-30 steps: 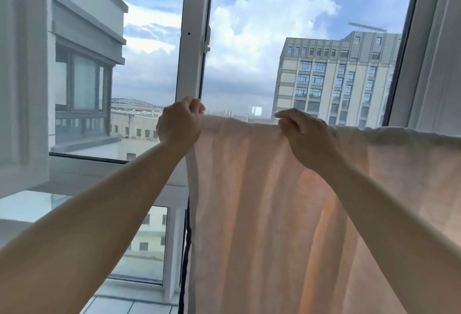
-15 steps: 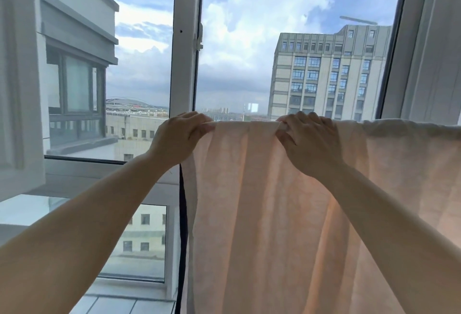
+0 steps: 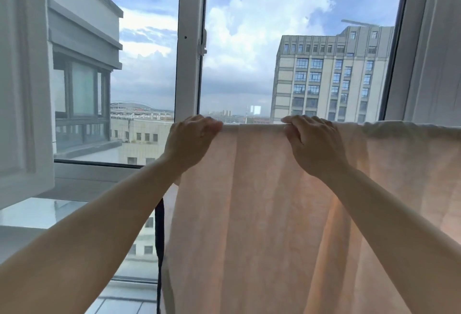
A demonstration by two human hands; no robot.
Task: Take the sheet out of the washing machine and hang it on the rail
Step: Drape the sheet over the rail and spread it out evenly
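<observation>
Sheet (image 3: 287,214), pale peach, is hanging draped over the rail before the window (image 3: 299,51). Left hand (image 3: 189,141) is pinching its top left corner; right hand (image 3: 314,144) is gripping the top fold with curled fingers.
</observation>
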